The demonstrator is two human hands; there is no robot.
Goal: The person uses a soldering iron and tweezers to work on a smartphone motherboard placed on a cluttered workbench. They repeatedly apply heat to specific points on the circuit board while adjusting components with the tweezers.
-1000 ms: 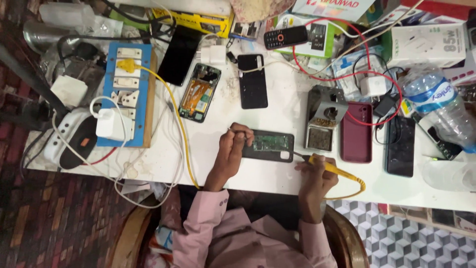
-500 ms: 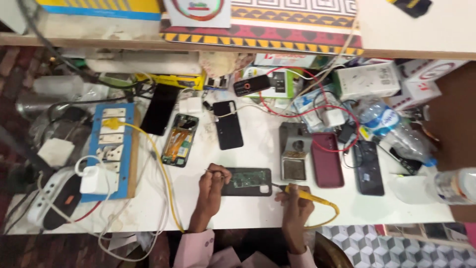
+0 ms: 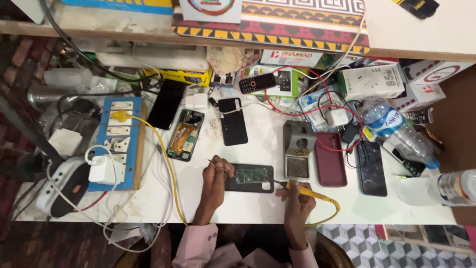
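White, cluttered workbench [image 3: 248, 211] under a low shelf, seen from above, with an opened phone [image 3: 249, 178] lying back-up near the front edge, its green circuit board exposed. Left hand [image 3: 216, 174] rests at the phone's left end, fingers pinched narrowly on a thin metal probe [image 3: 214, 163] whose tip slants up and left, away from the board. Right hand [image 3: 296, 194] sits just right of the phone, closed around the yellow handle of a soldering iron [image 3: 307, 191]; the iron's tip points left toward the phone's lower right corner, though contact cannot be told. Yellow cable from the iron loops back toward the bench edge. Just beyond the right hand stands a grey metal iron stand [image 3: 298, 150] with a square tray, and beside it to the right lie a maroon phone case [image 3: 330, 159] and a dark phone [image 3: 370, 167]. Farther back lie a black phone [image 3: 232, 120] face down and a second opened phone [image 3: 185, 135] with an orange interior. Well to the left, a blue switchboard [image 3: 118, 144] carries sockets and a white charger [image 3: 102, 169]. At the right edge, a clear plastic water bottle [image 3: 399, 131] lies tilted amid red wires and white boxes. Pink sleeves [image 3: 198, 244] show at the bottom.
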